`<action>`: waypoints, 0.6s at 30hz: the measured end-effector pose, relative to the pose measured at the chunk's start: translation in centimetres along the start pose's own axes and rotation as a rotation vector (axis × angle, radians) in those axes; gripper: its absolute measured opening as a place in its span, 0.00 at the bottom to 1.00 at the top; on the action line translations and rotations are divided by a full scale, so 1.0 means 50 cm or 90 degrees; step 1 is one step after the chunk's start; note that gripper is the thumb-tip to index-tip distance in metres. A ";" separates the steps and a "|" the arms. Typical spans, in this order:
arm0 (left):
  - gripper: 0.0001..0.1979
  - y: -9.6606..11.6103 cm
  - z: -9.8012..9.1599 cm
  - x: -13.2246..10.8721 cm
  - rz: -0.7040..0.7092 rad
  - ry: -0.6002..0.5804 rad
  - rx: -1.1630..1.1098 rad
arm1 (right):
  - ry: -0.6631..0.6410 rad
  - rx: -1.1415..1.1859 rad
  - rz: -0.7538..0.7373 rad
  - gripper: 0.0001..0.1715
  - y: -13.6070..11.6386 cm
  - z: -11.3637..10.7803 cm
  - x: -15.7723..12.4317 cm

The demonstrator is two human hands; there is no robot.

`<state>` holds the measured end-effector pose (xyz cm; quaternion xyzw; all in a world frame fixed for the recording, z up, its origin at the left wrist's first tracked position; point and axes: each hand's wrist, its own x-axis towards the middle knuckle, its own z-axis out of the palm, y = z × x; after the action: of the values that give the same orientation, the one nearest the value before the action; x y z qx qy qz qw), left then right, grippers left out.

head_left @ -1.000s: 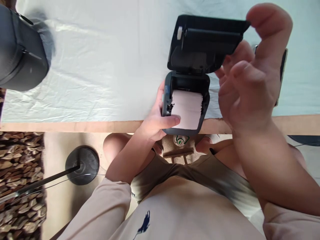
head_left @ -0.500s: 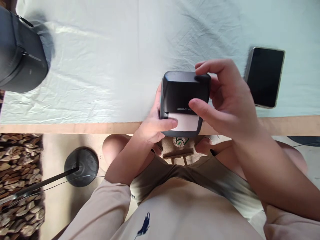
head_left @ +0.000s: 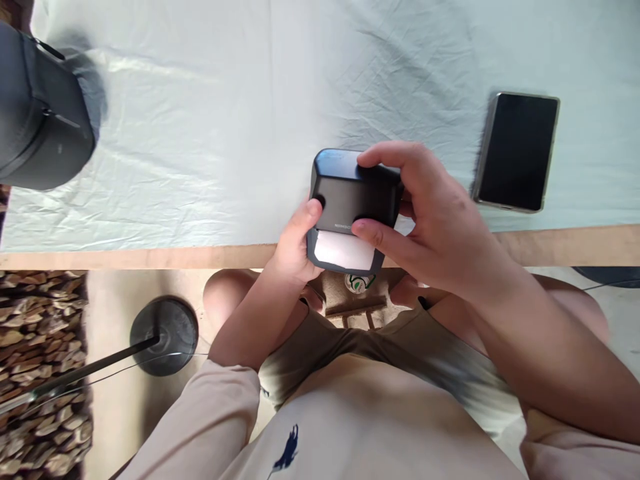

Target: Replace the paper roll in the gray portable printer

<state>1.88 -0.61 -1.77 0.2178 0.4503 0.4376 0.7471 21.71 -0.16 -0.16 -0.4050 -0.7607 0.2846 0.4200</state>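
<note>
A small dark label printer [head_left: 350, 197] sits at the near edge of the table, its lid down. A strip of white paper [head_left: 343, 251] pokes out of its front slot. My left hand [head_left: 294, 245] grips the printer's left side, thumb pressed on the lid. My right hand [head_left: 430, 217] wraps over the right side, fingers curled across the top and thumb on the lid's front.
A black phone [head_left: 517, 151] lies face up to the right on the pale wrinkled cloth [head_left: 225, 133]. A dark round case [head_left: 40, 113] stands at the far left. The wooden table edge [head_left: 150, 257] runs across; below are my lap, a black stand base [head_left: 164, 333] and stacked firewood [head_left: 43, 373].
The printer lid, raised by my right hand a second ago, has come down over the paper roll. Both hands now press on the shut lid, and the printer has shifted slightly left.
</note>
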 end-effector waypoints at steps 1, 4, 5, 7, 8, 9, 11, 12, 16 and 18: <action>0.39 0.001 0.001 0.003 0.014 -0.017 -0.012 | -0.006 -0.011 -0.005 0.33 0.002 -0.002 0.000; 0.32 0.002 0.005 0.016 0.041 -0.006 -0.038 | 0.003 -0.061 -0.013 0.33 0.010 -0.014 0.002; 0.27 0.002 0.006 0.020 0.044 0.012 -0.035 | 0.018 -0.084 -0.016 0.32 0.013 -0.019 0.003; 0.21 0.001 0.008 0.027 0.056 0.041 -0.024 | 0.044 -0.126 -0.027 0.28 0.017 -0.030 0.006; 0.21 0.000 0.008 0.029 0.062 0.044 -0.021 | 0.048 -0.138 -0.036 0.27 0.017 -0.035 0.007; 0.21 0.000 0.008 0.031 0.064 0.044 -0.022 | 0.044 -0.144 -0.039 0.26 0.017 -0.038 0.007; 0.23 0.001 0.007 0.031 0.056 0.050 -0.027 | 0.029 -0.137 -0.040 0.28 0.014 -0.042 0.007; 0.23 0.002 0.007 0.030 0.051 0.057 -0.029 | 0.029 -0.131 -0.040 0.29 0.011 -0.041 0.006; 0.17 0.007 0.011 0.022 0.051 0.092 -0.014 | 0.027 -0.154 -0.009 0.28 -0.002 -0.037 0.000; 0.22 0.009 0.016 0.018 0.016 0.074 0.018 | 0.028 -0.172 -0.005 0.27 -0.005 -0.036 -0.004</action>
<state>2.54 0.47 -1.48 0.2077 0.4964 0.4525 0.7111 23.24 -0.29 0.82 -0.4607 -0.7843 0.1692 0.3795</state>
